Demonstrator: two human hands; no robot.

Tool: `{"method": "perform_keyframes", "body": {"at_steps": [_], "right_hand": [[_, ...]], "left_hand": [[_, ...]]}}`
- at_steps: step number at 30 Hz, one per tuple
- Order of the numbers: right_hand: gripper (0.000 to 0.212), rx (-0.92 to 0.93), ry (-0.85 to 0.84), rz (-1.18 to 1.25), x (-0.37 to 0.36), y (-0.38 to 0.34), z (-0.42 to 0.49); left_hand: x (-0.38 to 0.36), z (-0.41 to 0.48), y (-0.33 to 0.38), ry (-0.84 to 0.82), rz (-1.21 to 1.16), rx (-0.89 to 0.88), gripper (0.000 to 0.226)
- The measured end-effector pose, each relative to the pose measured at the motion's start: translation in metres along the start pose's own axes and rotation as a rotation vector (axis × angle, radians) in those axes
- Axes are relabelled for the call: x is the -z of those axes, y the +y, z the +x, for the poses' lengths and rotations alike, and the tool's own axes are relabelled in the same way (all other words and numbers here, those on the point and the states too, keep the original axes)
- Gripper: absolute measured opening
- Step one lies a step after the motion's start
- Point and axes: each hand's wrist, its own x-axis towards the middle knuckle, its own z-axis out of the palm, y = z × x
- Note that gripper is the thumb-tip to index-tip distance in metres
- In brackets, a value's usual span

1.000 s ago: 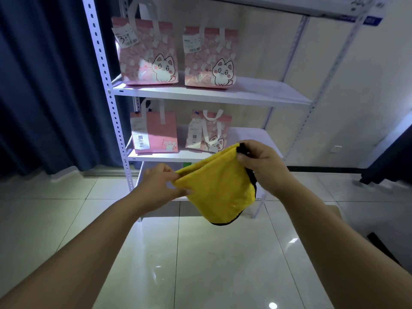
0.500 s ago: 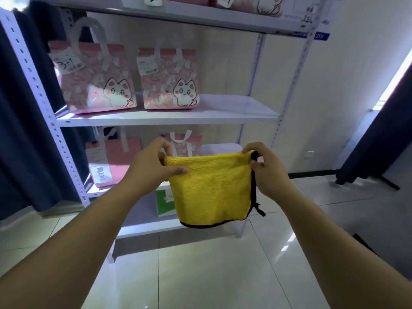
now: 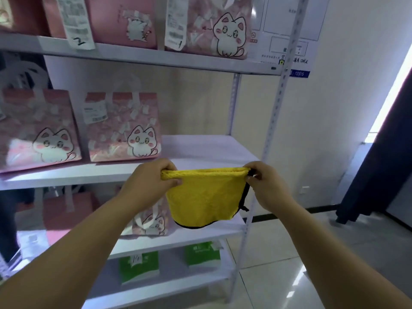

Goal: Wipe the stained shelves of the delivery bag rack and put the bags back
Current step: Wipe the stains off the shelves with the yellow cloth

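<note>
Head view. A: Nearest first, what have the hands got?
B: Both grip one yellow cloth (image 3: 202, 197). The left hand (image 3: 151, 181) pinches its top edge at the 9 o'clock end and the right hand (image 3: 265, 186) pinches the 3 o'clock end, fingers curled over the hem. That edge is stretched straight from 9 to 3, and the rest hangs toward 6.
A: Which way is the shelf from there?
B: Straight beyond, at 12. The front edge of the middle shelf (image 3: 207, 148) passes behind the hands, and its long axis also runs 9 to 3, so cloth and shelf lie parallel. I'd judge the cloth only needs to go forward and be laid flat.
A: Which hand is better placed?
B: The right, I think. The bare stretch of shelf lies at 12 from it, beside the rack upright (image 3: 273, 121). From the left hand, two pink cat bags (image 3: 123, 128) stand on the shelf at 10 to 11, so that half is covered until they come off.
A: Any stain showing?
B: None I can make out, because the surface looks too washed out. Farther up at 12, the top shelf (image 3: 156, 58) carries more pink bags (image 3: 205, 25)
</note>
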Motion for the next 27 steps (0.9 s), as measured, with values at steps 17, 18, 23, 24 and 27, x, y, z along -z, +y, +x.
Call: {"method": "perform_keyframes", "body": {"at_steps": [17, 18, 23, 24, 27], "right_hand": [[0.006, -0.119, 0.121, 0.121, 0.0, 0.068, 0.165], [0.005, -0.105, 0.147, 0.11, 0.001, 0.07, 0.178], [0.015, 0.029, 0.453, 0.086, 0.001, 0.071, 0.23], [0.018, 0.089, 0.531, 0.102, 0.001, 0.071, 0.236], [0.021, 0.381, 0.665, -0.127, -0.003, 0.077, 0.246]], "left_hand": [[-0.067, 0.199, -0.02, -0.025, -0.194, 0.001, 0.018], [-0.07, 0.214, -0.021, -0.025, -0.214, -0.004, 0.017], [-0.087, 0.293, -0.01, 0.001, -0.481, -0.059, 0.02], [-0.093, 0.307, -0.009, 0.017, -0.507, -0.081, 0.022], [-0.122, 0.336, -0.02, 0.038, -0.434, -0.101, 0.022]]}}
